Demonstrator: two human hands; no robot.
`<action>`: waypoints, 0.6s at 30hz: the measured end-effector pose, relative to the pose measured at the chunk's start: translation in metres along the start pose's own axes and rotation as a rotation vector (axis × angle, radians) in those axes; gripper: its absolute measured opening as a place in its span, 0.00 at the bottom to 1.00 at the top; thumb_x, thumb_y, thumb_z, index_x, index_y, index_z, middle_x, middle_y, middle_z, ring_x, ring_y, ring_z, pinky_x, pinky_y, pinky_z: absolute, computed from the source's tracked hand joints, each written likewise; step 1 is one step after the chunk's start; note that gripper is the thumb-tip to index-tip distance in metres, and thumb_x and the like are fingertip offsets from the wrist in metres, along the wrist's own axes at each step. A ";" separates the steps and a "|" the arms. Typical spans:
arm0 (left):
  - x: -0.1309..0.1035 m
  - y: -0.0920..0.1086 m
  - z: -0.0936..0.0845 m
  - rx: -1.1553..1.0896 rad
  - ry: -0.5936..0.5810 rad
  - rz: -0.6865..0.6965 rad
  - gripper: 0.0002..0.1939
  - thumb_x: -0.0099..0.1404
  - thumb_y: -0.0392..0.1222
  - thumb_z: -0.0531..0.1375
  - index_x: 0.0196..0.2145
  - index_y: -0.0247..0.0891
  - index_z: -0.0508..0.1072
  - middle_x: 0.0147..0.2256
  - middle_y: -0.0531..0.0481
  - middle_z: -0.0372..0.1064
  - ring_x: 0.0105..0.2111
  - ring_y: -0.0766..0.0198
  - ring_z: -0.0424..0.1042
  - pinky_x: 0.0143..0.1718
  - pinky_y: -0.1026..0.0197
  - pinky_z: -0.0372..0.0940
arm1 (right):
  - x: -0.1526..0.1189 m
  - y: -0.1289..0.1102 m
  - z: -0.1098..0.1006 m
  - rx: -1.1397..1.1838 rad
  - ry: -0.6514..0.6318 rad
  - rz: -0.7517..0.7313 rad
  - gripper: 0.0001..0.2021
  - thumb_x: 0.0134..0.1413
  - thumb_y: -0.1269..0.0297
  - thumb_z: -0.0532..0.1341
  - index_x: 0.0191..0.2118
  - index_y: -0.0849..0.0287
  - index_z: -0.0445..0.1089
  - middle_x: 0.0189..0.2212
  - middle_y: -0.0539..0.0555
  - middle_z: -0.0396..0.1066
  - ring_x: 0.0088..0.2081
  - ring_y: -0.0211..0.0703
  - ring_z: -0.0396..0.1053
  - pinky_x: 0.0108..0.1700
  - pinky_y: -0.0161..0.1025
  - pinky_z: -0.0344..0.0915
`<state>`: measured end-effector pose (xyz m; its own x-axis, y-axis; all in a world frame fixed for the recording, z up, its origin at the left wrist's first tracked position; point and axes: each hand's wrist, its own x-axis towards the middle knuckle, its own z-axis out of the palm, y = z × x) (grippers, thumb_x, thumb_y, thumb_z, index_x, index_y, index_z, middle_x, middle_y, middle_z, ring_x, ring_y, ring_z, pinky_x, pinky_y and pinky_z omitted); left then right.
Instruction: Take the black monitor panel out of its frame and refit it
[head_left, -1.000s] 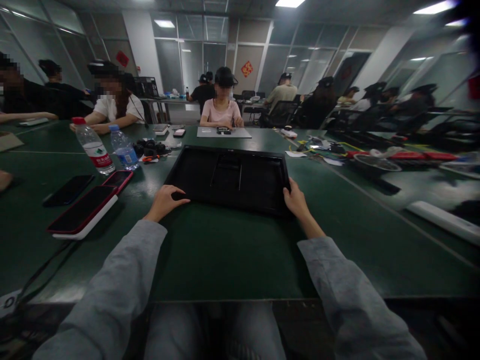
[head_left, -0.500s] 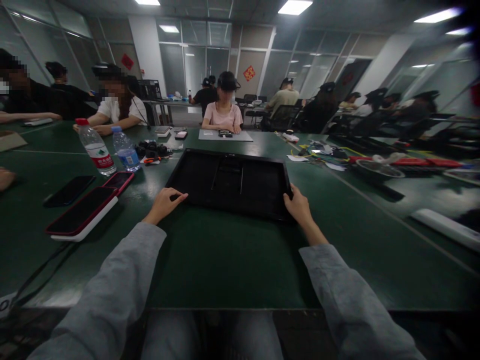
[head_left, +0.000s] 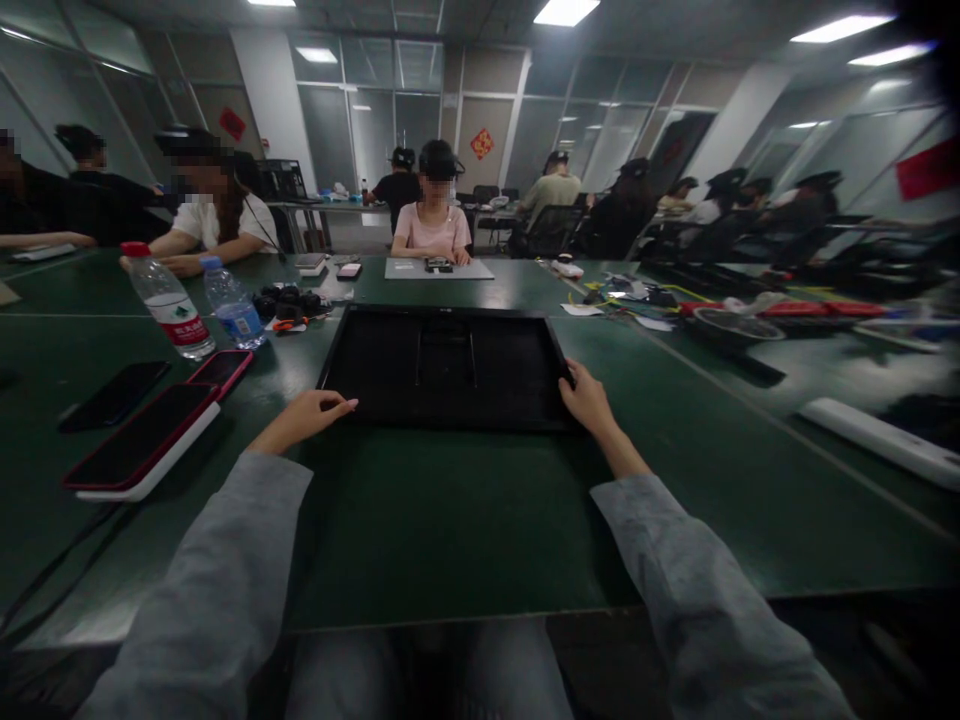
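Note:
A black monitor casing [head_left: 510,385], rectangular with a raised rim, lies on the green table before me. Two thin upright ridges and a darker recess show in its middle, and a small pale mark sits on its far rim. My left hand [head_left: 304,415] grips the near left corner, fingers curled at the side and thumb along the front rim. On the right edge, close to the near corner, my right hand [head_left: 589,398] is closed around the rim. The fingertips under the casing are hidden on both sides.
Left of the casing stand a red-capped bottle [head_left: 171,305] and a blue-capped bottle [head_left: 234,305], near phones [head_left: 142,435] and a dark cable bundle [head_left: 289,300]. Wires [head_left: 622,290] and a white power strip [head_left: 877,440] lie right. Across the table sits a person [head_left: 433,225] with a grey mat [head_left: 480,270].
The casing has turned slightly, so its near edge runs almost level now. Both hands have stayed on it, the left one slightly lower. The head view has shifted a little to the right.

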<state>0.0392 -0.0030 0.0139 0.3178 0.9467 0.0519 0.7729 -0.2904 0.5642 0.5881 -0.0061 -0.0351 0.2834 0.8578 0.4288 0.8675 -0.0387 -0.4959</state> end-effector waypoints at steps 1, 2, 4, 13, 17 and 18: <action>-0.001 -0.001 -0.004 -0.013 -0.052 -0.010 0.31 0.63 0.73 0.57 0.37 0.43 0.84 0.37 0.47 0.82 0.36 0.54 0.78 0.40 0.56 0.68 | 0.000 0.000 0.000 0.003 -0.003 -0.010 0.30 0.62 0.63 0.55 0.68 0.67 0.66 0.55 0.67 0.77 0.56 0.63 0.76 0.61 0.59 0.70; -0.002 -0.002 -0.007 -0.023 -0.070 -0.013 0.31 0.63 0.73 0.57 0.37 0.44 0.85 0.37 0.47 0.83 0.36 0.53 0.78 0.41 0.56 0.68 | 0.000 0.001 0.001 0.006 -0.007 -0.019 0.30 0.62 0.62 0.55 0.68 0.67 0.66 0.55 0.67 0.77 0.55 0.62 0.76 0.60 0.59 0.70; -0.001 -0.005 -0.010 -0.017 0.057 -0.013 0.28 0.65 0.69 0.58 0.37 0.43 0.84 0.39 0.46 0.83 0.41 0.51 0.79 0.47 0.54 0.69 | 0.001 0.001 0.001 0.008 -0.012 -0.027 0.30 0.62 0.62 0.55 0.68 0.66 0.65 0.56 0.66 0.76 0.55 0.62 0.76 0.60 0.59 0.70; 0.020 -0.024 0.023 -0.194 0.510 -0.257 0.27 0.68 0.48 0.64 0.60 0.31 0.75 0.56 0.35 0.76 0.50 0.51 0.78 0.54 0.51 0.71 | 0.004 0.007 -0.006 0.015 -0.074 0.071 0.34 0.59 0.58 0.61 0.68 0.70 0.65 0.51 0.69 0.78 0.53 0.63 0.77 0.60 0.58 0.70; 0.024 -0.029 0.027 -0.208 0.503 -0.267 0.23 0.69 0.45 0.63 0.58 0.32 0.77 0.55 0.37 0.78 0.49 0.53 0.79 0.53 0.54 0.71 | 0.004 0.008 -0.006 0.060 -0.082 0.013 0.31 0.57 0.66 0.58 0.66 0.70 0.67 0.54 0.69 0.77 0.56 0.62 0.76 0.61 0.57 0.70; 0.023 -0.030 0.026 -0.186 0.510 -0.290 0.23 0.69 0.45 0.63 0.58 0.31 0.77 0.54 0.37 0.79 0.49 0.53 0.79 0.53 0.54 0.71 | 0.003 0.007 -0.004 0.073 -0.067 -0.008 0.30 0.58 0.66 0.57 0.65 0.68 0.68 0.56 0.68 0.76 0.57 0.61 0.75 0.62 0.57 0.69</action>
<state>0.0381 0.0241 -0.0232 -0.2292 0.9443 0.2362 0.6652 -0.0252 0.7463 0.5971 -0.0063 -0.0342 0.2464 0.8904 0.3827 0.8367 0.0039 -0.5476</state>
